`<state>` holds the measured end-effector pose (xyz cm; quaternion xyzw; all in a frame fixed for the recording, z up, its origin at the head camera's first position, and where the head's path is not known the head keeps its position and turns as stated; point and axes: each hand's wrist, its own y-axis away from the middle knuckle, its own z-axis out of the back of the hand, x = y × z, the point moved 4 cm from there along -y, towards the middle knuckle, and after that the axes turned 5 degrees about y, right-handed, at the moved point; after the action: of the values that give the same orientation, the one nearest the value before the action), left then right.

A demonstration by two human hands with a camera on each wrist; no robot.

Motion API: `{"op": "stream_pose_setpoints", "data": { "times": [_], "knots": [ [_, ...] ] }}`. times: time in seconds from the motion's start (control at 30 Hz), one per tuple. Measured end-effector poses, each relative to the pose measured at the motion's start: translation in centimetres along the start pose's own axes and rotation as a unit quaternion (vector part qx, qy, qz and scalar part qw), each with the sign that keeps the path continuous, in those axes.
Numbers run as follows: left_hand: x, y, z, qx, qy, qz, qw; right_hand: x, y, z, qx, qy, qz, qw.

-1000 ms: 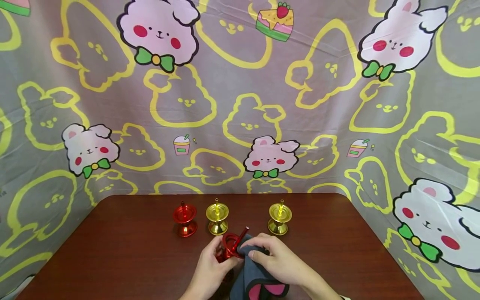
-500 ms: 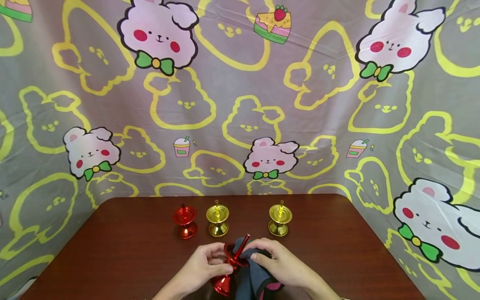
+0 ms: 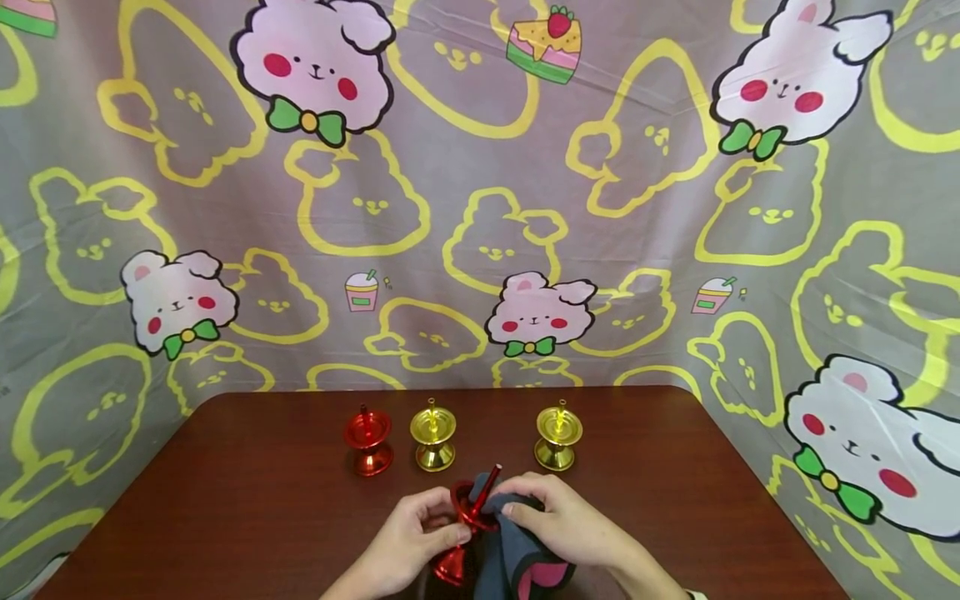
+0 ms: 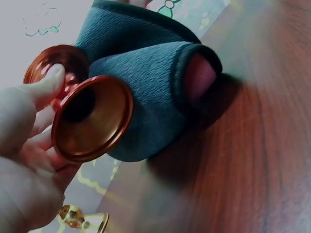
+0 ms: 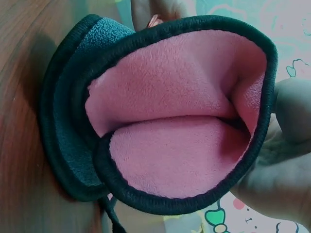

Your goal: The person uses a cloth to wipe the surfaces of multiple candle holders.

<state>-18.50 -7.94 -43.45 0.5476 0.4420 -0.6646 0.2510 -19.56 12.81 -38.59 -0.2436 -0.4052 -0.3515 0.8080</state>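
My left hand (image 3: pixel 408 537) grips a shiny red metal candle holder (image 3: pixel 451 568) by its narrow waist, between thumb and fingers. The holder leans to the right; its thin spike points up and its flared base faces down to the left. In the left wrist view the hollow underside of the base (image 4: pixel 92 121) shows. With my right hand (image 3: pixel 566 521) I pinch a grey-blue cloth (image 3: pixel 517 546) against the holder's dish and the foot of the spike. The cloth hangs in folds, and the right wrist view shows its pink lining (image 5: pixel 165 87) and dark edging. Cloth covers the right fingertips.
Another red candle holder (image 3: pixel 368 442) stands upright at the back of the brown table (image 3: pixel 247 500). Beside it is a gold candle holder (image 3: pixel 433 437), with a second gold candle holder (image 3: pixel 558 437) further right. A patterned curtain (image 3: pixel 450 167) hangs behind the table.
My left hand has turned and drawn back leftward, tilting the held candle holder so its base shows. The right hand stays at the dish with the cloth, which has shifted slightly.
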Motion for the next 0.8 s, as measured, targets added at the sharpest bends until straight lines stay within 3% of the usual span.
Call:
{"op": "stream_pose_setpoints", "data": {
  "times": [0.27, 0.4, 0.67, 0.8],
  "knots": [
    [0.3, -0.3, -1.2, -0.083, -0.014, 0.051, 0.9952, -0.1, -0.1, 0.4, -0.028, 0.017, -0.03, 0.999],
    [0.4, -0.2, -1.5, -0.121, -0.052, 0.047, 0.9902, -0.2, -0.1, 0.4, -0.031, 0.003, -0.042, 0.999],
    [0.2, 0.0, -1.6, -0.199, -0.148, 0.016, 0.9686, -0.2, -0.2, -0.1, -0.033, -0.039, -0.046, 0.998],
    [0.0, 0.0, -1.6, -0.24, -0.207, -0.008, 0.9484, -0.2, -0.3, -0.6, -0.033, -0.04, -0.049, 0.997]
  ]
}}
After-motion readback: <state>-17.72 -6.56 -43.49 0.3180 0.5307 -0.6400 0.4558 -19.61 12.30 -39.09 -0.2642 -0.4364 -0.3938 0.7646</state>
